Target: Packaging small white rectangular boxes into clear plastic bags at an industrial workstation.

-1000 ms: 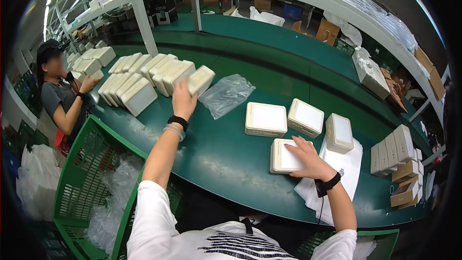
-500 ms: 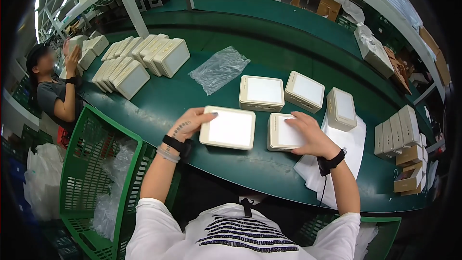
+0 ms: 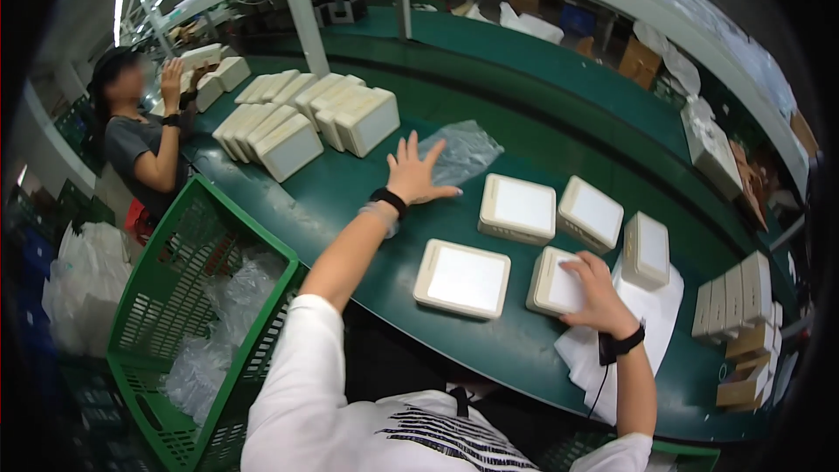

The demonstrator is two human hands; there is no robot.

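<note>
My left hand [image 3: 415,177] is open with fingers spread wide, at the near-left edge of a crumpled clear plastic bag [image 3: 472,150]; whether it touches the bag I cannot tell. My right hand [image 3: 601,297] grips a cream box-shaped device [image 3: 551,283] with a white panel, fingers on its top and thumb at its near side. To its left lies a similar cream device [image 3: 463,280], untouched, white panel up. Just beyond are three more: one device [image 3: 520,208], a tilted one [image 3: 592,212], and one [image 3: 647,250] partly on white sheets [image 3: 585,358].
Rows of cream devices [image 3: 293,149] stand at the left, near a co-worker [image 3: 144,140] with raised hands. A green crate [image 3: 205,201] holding clear plastic is at my left. More devices [image 3: 734,297] and small brown boxes [image 3: 743,385] stand at the right on the green table [image 3: 393,297].
My left hand has let go of the left device and reached away to the plastic bag, fingers spreading. My right hand stays on its device. The view has shifted.
</note>
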